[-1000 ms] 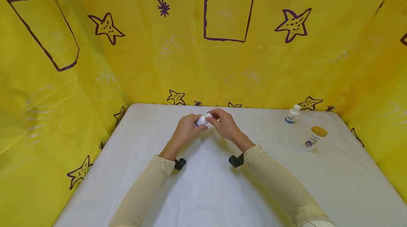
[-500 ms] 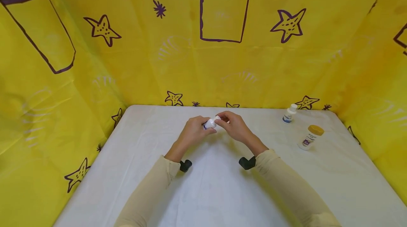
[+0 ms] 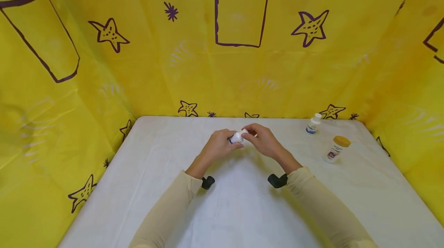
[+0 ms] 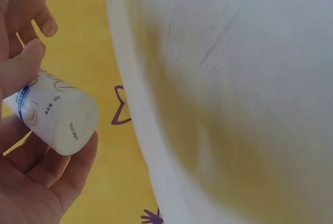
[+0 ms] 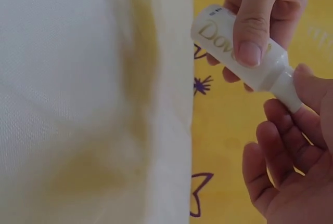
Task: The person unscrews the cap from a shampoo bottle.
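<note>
Over the far middle of the table, my left hand (image 3: 219,145) grips a small white Dove bottle (image 5: 218,34), thumb on one side and fingers on the other. The bottle is tilted, its base toward the left and its narrow white cap (image 5: 287,93) toward the right. My right hand (image 3: 265,142) pinches that cap between thumb and index finger; its other fingers are loosely curled beside it. In the left wrist view the base and blue-striped label of the bottle (image 4: 62,109) show, while the cap is hidden there.
On the right of the white-covered table (image 3: 236,217) stand a white bottle with a blue label (image 3: 312,125) and a white container with an orange lid (image 3: 337,149). Yellow patterned cloth (image 3: 194,70) walls the back and sides.
Both hands and the bottle have moved right and slightly nearer. My grip on bottle and cap stays much the same. The background has shifted a little left in the head view.
</note>
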`<state>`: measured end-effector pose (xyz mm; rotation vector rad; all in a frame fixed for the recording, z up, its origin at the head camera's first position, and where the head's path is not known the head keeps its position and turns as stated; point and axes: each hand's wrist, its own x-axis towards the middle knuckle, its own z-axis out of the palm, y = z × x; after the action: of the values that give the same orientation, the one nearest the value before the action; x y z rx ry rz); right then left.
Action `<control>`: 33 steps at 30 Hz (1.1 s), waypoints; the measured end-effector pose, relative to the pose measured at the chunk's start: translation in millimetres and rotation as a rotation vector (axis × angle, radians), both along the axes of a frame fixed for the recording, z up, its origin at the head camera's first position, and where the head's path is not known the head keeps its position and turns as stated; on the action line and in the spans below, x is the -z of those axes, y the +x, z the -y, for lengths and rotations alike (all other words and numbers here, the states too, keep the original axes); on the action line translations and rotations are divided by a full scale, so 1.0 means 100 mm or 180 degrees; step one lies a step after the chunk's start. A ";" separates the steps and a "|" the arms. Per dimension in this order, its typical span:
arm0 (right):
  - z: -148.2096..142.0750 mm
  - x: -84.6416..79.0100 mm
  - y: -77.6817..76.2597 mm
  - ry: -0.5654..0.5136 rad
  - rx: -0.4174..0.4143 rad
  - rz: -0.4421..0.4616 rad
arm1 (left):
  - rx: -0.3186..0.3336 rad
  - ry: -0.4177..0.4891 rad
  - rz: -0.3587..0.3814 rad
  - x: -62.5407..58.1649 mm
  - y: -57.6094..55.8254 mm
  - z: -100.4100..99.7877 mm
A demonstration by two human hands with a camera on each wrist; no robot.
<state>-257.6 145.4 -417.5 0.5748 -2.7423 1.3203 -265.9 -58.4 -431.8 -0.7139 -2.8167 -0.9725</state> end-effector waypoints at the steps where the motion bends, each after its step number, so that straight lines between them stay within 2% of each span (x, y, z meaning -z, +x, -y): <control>1: -0.01 0.00 0.00 0.0009 -0.0001 -0.0010 | 0.0009 0.0001 -0.0002 0.01 0.00 -0.01; 8: -0.06 0.00 0.02 0.0011 -0.0056 -0.0124 | 0.0082 0.0020 -0.0026 0.03 0.01 -0.07; 14: -0.10 0.01 0.02 0.0142 -0.0145 -0.0353 | 0.0162 -0.0004 0.0022 0.03 0.01 -0.09; 22: -0.15 0.07 -0.01 0.0224 -0.0253 -0.0612 | 0.0256 0.0163 0.0275 0.03 -0.01 -0.08; 33: -0.17 0.04 0.00 0.0261 -0.0377 -0.0774 | 0.0493 0.0128 0.0364 0.00 -0.04 -0.05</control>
<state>-257.4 162.8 -421.6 0.8546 -2.6073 1.0799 -270.2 -53.4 -431.9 -0.9114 -2.8641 -1.1249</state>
